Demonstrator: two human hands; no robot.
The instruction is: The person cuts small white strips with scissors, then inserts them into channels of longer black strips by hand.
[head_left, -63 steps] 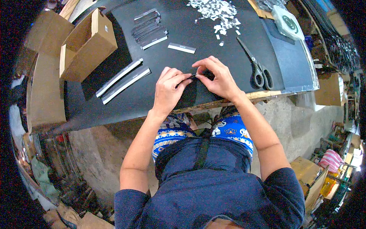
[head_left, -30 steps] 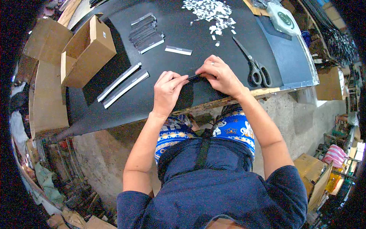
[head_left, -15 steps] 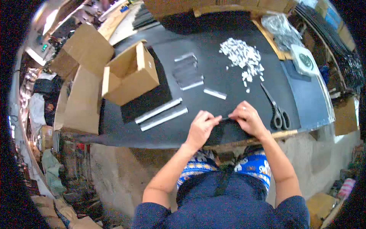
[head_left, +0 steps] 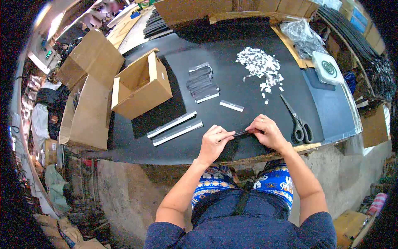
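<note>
Between my two hands a thin dark strip [head_left: 240, 133] is stretched above the table's front edge. My left hand [head_left: 214, 143] pinches its left end, and my right hand [head_left: 267, 132], with a ring on one finger, pinches the other. Just beyond them lies a short dark strip with a white stripe [head_left: 231, 106]. Two longer striped strips [head_left: 178, 133] rest to the left. A stack of dark strips [head_left: 202, 83] sits farther back, and a heap of small white pieces [head_left: 259, 62] is spread to its right. Black scissors [head_left: 299, 124] lie right of my right hand.
An open cardboard box [head_left: 143, 97] stands on the black table [head_left: 224, 45] at the left, beside a larger opened carton [head_left: 89, 112]. At the right are a clear plastic bag [head_left: 302, 35], a white packet with a green coil [head_left: 327, 67] and a dark flat sheet [head_left: 333, 108].
My hands have moved slightly apart, mostly my left hand to the left, and more of the thin strip shows between them. The view has shifted a little.
</note>
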